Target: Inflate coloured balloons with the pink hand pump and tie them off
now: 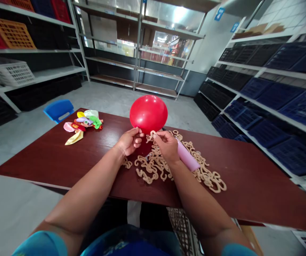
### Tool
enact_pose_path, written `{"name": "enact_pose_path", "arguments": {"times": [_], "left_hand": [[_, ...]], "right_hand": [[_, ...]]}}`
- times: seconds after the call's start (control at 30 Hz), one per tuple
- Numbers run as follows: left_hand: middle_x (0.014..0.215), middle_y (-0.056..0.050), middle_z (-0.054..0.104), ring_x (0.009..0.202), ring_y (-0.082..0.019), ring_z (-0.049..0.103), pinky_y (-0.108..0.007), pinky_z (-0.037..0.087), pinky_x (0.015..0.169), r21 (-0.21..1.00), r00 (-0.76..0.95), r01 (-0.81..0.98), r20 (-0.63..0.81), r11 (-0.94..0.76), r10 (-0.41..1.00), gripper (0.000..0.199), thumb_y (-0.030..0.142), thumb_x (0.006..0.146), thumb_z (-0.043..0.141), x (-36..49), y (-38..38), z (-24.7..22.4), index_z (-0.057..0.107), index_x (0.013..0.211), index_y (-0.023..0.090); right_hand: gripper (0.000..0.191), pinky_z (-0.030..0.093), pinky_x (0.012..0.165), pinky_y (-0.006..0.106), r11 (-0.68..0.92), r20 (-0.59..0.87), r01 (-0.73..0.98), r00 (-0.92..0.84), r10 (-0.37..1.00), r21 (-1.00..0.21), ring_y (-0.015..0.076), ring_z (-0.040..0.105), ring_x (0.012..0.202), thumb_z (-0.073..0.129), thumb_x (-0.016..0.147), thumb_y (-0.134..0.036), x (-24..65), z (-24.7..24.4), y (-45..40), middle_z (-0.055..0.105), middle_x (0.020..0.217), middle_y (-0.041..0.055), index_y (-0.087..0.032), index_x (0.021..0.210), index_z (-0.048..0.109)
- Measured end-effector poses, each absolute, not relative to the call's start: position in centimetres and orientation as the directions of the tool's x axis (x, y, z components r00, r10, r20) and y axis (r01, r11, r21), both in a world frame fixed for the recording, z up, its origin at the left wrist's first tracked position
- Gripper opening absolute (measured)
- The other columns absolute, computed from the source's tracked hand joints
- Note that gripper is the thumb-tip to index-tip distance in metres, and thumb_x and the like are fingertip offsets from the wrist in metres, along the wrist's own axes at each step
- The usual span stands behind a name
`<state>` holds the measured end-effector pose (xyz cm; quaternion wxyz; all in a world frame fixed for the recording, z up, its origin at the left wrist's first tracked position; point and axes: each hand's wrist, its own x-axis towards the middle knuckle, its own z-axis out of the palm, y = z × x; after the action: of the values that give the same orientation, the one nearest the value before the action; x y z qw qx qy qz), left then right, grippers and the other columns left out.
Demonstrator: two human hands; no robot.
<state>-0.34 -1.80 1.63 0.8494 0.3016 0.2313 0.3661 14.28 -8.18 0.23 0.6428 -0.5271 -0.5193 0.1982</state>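
An inflated red balloon (148, 113) is just beyond my hands, above the dark red table. My left hand (130, 141) is closed, its thumb and forefinger pinched at the balloon's lower left edge; the balloon's neck is not clearly visible. Between the thumb and forefinger of my right hand (167, 145) is the curled end of a beige curly cord (152, 134). Under and around that hand spreads a loose tangle of beige curly cords (153, 161). A lilac cylinder (187, 156) lies on the tangle, partly hidden by my right hand.
Several uninflated balloons (85, 122) in mixed colours lie in a pile on the left of the table (238, 167). A blue chair (59, 110) stands past its far left edge. Shelves with crates (281, 96) line the right side, and more shelves (137, 67) stand behind.
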Motion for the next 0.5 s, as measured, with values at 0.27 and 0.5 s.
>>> {"name": "enact_pose_path", "arguments": {"times": [0.27, 0.5], "left_hand": [[0.072, -0.010, 0.062, 0.062, -0.016, 0.061, -0.031, 0.051, 0.060, 0.743, 0.599, -0.397, -0.235, 0.539, 0.765, 0.011, 0.017, 0.081, 0.047, 1.4, -3.0, 0.4, 0.052, 0.074, 0.011], [0.068, -0.004, 0.059, 0.056, -0.011, 0.056, -0.025, 0.048, 0.054, 0.757, 0.482, -0.473, -0.204, 0.450, 0.852, 0.007, 0.019, 0.075, 0.056, 2.8, -3.1, -1.6, 0.055, 0.077, 0.012]], "right_hand": [[0.016, 0.044, 0.068, 0.027, 0.315, 0.694, 0.815, 0.142, 0.705, -0.487, 0.0139, 0.058, 0.072, 0.051, 0.080, -0.031, 14.6, -0.1, -8.4, 0.065, 0.076, 0.0020, -0.022, 0.079, 0.064], [0.024, 0.040, 0.077, 0.030, 0.240, 0.589, 0.954, -0.090, 0.803, -0.181, 0.0179, 0.057, 0.082, 0.042, 0.085, -0.030, 13.4, 0.2, -8.9, 0.065, 0.086, 0.0056, -0.021, 0.095, 0.063]]}}
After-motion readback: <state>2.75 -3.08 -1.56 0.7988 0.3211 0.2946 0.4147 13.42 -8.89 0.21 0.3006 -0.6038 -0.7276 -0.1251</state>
